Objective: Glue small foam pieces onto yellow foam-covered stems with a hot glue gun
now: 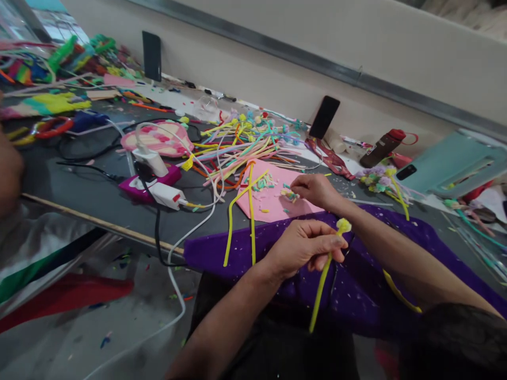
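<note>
My left hand (303, 245) pinches a yellow pipe cleaner (321, 295) near its top, where a pale yellow fluffy ball (344, 225) sits; the stem hangs down over my lap. Farther forward, my right hand (317, 190) is closed at the fingertips over a small pile of cut pipe cleaner pieces (291, 195). Whether a piece is between those fingers is too small to tell. The pieces lie on a pink sheet (263, 208), with another heap of cut bits (263, 182) beside them. Two bent yellow pipe cleaners (252, 227) cross the sheet's left part.
A purple cloth (222, 250) covers the table edge and my lap. At left are a magenta power strip (138, 190) with cables and a person's arm (10, 169). Behind lie bundled pipe cleaner flowers (253, 126), a phone (325, 117) and a brown bottle (382, 148).
</note>
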`<action>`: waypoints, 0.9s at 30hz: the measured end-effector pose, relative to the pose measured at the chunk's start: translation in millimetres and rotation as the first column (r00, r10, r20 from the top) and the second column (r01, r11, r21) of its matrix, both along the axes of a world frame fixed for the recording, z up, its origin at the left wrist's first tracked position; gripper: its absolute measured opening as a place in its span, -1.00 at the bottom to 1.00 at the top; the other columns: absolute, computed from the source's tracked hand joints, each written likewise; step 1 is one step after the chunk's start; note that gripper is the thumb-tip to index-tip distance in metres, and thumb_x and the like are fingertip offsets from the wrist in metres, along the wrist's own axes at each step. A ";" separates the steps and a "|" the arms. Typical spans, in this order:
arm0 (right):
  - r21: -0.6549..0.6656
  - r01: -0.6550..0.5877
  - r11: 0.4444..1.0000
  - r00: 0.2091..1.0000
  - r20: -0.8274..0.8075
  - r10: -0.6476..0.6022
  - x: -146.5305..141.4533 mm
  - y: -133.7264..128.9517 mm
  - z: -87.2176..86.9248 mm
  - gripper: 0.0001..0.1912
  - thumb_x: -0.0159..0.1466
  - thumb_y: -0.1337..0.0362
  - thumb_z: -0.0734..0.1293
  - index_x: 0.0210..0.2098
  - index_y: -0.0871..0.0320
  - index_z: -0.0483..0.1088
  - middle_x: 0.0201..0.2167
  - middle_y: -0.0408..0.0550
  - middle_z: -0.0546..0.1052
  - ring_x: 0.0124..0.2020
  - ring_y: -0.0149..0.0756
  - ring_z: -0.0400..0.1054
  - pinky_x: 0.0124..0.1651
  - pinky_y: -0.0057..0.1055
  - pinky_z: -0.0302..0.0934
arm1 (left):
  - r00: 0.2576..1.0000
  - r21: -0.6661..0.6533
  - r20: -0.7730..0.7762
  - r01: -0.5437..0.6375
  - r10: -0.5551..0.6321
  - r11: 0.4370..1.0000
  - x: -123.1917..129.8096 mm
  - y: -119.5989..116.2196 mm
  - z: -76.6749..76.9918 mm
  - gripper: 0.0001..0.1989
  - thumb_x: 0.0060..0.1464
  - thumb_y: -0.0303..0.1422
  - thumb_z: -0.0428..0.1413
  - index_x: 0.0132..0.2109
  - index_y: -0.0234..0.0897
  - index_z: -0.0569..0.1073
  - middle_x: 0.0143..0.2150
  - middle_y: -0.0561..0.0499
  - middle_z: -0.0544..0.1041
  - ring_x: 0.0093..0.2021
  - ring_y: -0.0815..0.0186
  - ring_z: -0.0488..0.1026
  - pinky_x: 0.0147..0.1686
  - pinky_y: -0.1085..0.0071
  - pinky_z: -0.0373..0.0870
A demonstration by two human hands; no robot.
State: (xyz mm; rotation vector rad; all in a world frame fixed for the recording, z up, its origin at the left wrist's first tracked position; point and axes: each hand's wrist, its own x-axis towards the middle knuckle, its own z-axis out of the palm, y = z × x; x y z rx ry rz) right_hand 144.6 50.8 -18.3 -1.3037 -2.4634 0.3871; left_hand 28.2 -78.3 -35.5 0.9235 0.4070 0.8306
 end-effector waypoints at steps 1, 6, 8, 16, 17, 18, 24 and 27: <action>0.064 0.007 0.998 0.998 0.063 -0.011 -2.7 6.2 -2.7 -0.79 0.16 0.31 0.22 -0.34 0.20 0.48 -0.42 -0.03 0.54 -0.39 -0.31 0.39 -0.36 -0.45 0.15 | 1.000 -0.006 -0.002 -0.006 0.006 1.000 0.3 0.0 -0.2 -0.78 -0.05 -0.27 0.13 -0.40 -0.39 0.45 -0.50 -0.02 0.49 -0.72 0.58 0.20 -0.76 0.59 0.03; 0.196 -0.048 0.979 0.970 0.244 -0.002 -13.1 36.0 -15.3 -0.73 0.19 0.34 0.18 -0.20 0.13 0.46 -0.21 -0.05 0.53 -0.22 -0.27 0.38 -0.25 -0.45 0.13 | 0.999 0.001 -0.051 -0.010 0.010 1.000 1.7 -1.5 0.6 -0.75 -0.07 -0.23 0.15 -0.42 -0.39 0.44 -0.54 0.01 0.46 -0.74 0.59 0.16 -0.76 0.59 -0.01; 0.227 -0.085 0.970 0.951 0.307 0.011 -18.4 43.4 -18.0 -0.71 0.21 0.32 0.17 -0.15 0.10 0.44 -0.17 -0.06 0.51 -0.20 -0.27 0.37 -0.25 -0.45 0.12 | 0.999 -0.006 -0.048 -0.003 0.002 1.000 1.6 -2.0 0.6 -0.75 -0.07 -0.22 0.14 -0.42 -0.39 0.44 -0.54 0.02 0.46 -0.74 0.59 0.17 -0.76 0.59 0.00; 0.234 -0.162 0.959 0.856 0.517 0.019 -43.0 53.0 -25.0 -0.72 0.24 0.32 0.13 -0.27 0.28 0.43 -0.29 0.17 0.49 -0.25 -0.13 0.36 -0.33 -0.38 0.10 | 0.998 -0.027 -0.051 -0.021 0.020 0.999 1.3 -2.6 -0.4 -0.73 -0.09 -0.20 0.15 -0.46 -0.38 0.43 -0.55 0.03 0.46 -0.74 0.60 0.16 -0.74 0.57 0.03; 0.236 -0.152 0.960 0.861 0.508 0.011 -44.0 53.3 -24.6 -0.73 0.23 0.34 0.13 -0.27 0.29 0.43 -0.29 0.19 0.48 -0.25 -0.12 0.36 -0.33 -0.38 0.10 | 0.999 -0.030 -0.044 -0.025 0.024 0.999 1.3 -2.5 -0.3 -0.74 -0.09 -0.21 0.15 -0.46 -0.38 0.43 -0.55 0.03 0.47 -0.74 0.60 0.16 -0.74 0.58 0.04; 0.237 -0.141 0.961 0.867 0.498 0.004 -44.0 53.2 -23.1 -0.75 0.22 0.35 0.13 -0.27 0.29 0.42 -0.28 0.19 0.48 -0.25 -0.13 0.36 -0.33 -0.38 0.11 | 0.999 -0.035 -0.035 -0.027 0.026 0.999 1.3 -2.4 -0.2 -0.75 -0.09 -0.23 0.16 -0.45 -0.38 0.43 -0.54 0.02 0.47 -0.74 0.60 0.17 -0.74 0.58 0.04; 0.201 -0.037 0.979 0.948 0.317 -0.029 -17.7 29.4 2.9 -0.81 0.23 0.33 0.12 -0.24 0.18 0.33 -0.37 -0.05 0.49 -0.40 -0.34 0.36 -0.40 -0.48 0.13 | 0.996 -0.081 0.011 -0.090 0.091 0.993 1.0 1.0 -3.3 -0.78 -0.07 -0.26 0.16 -0.40 -0.38 0.45 -0.52 0.02 0.49 -0.75 0.61 0.18 -0.77 0.61 -0.02; -0.078 -0.022 0.997 0.984 -0.176 0.008 10.3 -2.4 15.5 -0.87 0.20 0.32 0.17 -0.29 0.20 0.30 -0.49 -0.14 0.43 -0.50 -0.44 0.32 -0.46 -0.54 0.15 | 0.988 -0.109 0.010 -0.152 0.154 0.982 1.0 4.1 -4.8 -0.78 -0.08 -0.26 0.16 -0.40 -0.39 0.45 -0.53 0.02 0.49 -0.76 0.62 0.17 -0.78 0.62 -0.05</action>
